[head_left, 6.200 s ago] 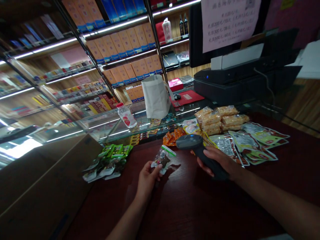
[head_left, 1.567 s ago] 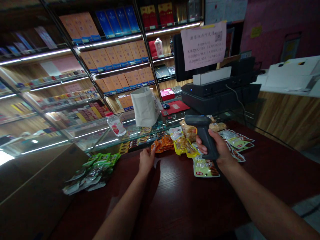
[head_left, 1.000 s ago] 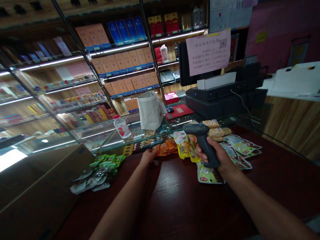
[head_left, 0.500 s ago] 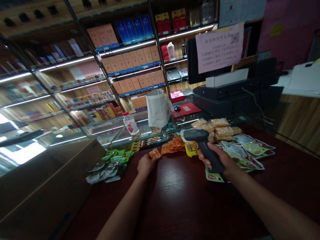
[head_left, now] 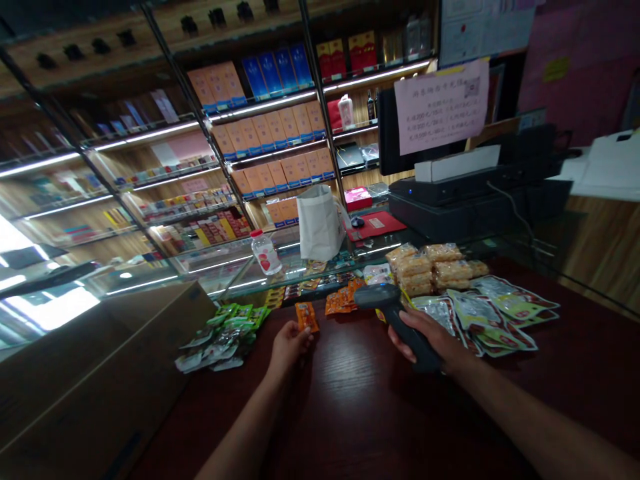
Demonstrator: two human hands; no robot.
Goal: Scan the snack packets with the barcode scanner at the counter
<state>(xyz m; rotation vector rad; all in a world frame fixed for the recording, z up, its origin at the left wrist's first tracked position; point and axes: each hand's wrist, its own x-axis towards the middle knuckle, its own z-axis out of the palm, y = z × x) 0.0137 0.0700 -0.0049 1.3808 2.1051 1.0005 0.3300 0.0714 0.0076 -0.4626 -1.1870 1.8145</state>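
Note:
My left hand (head_left: 287, 345) pinches a small orange snack packet (head_left: 306, 317) and holds it upright over the dark wooden counter (head_left: 360, 413). My right hand (head_left: 433, 337) grips the handle of a black barcode scanner (head_left: 395, 313), whose head points left toward the packet. Behind the packet lies a pile of more orange packets (head_left: 343, 300). To the right of the scanner lie several flat silver and green snack pouches (head_left: 493, 313) and a stack of yellow-brown packs (head_left: 435, 263).
A heap of green packets (head_left: 225, 330) lies at the left, beside a large cardboard box (head_left: 100, 373). Behind are a glass showcase (head_left: 235, 263) with a water bottle (head_left: 265, 252) and white paper bag (head_left: 320, 223), a black register (head_left: 475, 193) and lit shelves.
My left hand picked one orange packet from the pile and lifted it toward me. The scanner came down and left, its head turned toward the packet.

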